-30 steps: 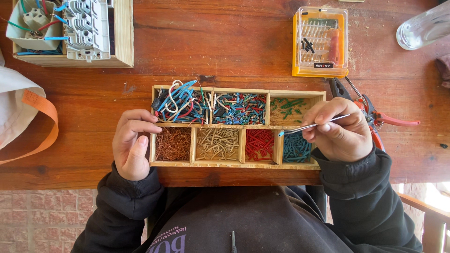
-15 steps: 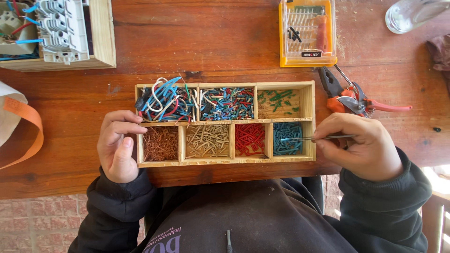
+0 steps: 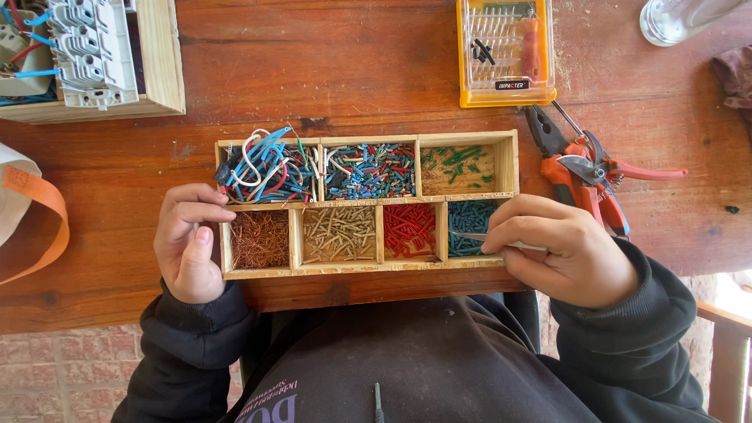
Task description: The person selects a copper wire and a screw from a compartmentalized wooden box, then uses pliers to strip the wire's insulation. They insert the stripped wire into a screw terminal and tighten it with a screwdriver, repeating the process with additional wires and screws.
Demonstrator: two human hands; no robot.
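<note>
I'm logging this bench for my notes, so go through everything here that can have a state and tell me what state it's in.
Wooden tray: flat on the table, all seven compartments filled.
Tweezers: pinched in the right hand, tips in the blue-piece compartment.
Left hand: gripping the tray's left end.
Orange bit case: lid closed.
Orange cutters: lying on the table, jaws shut.

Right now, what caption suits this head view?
Right hand dips tweezers into blue pieces; left hand steadies wooden sorting tray.

Left hand curled, thumb up, fingers hooked. Right hand pinched shut, fingers pointing left.
</note>
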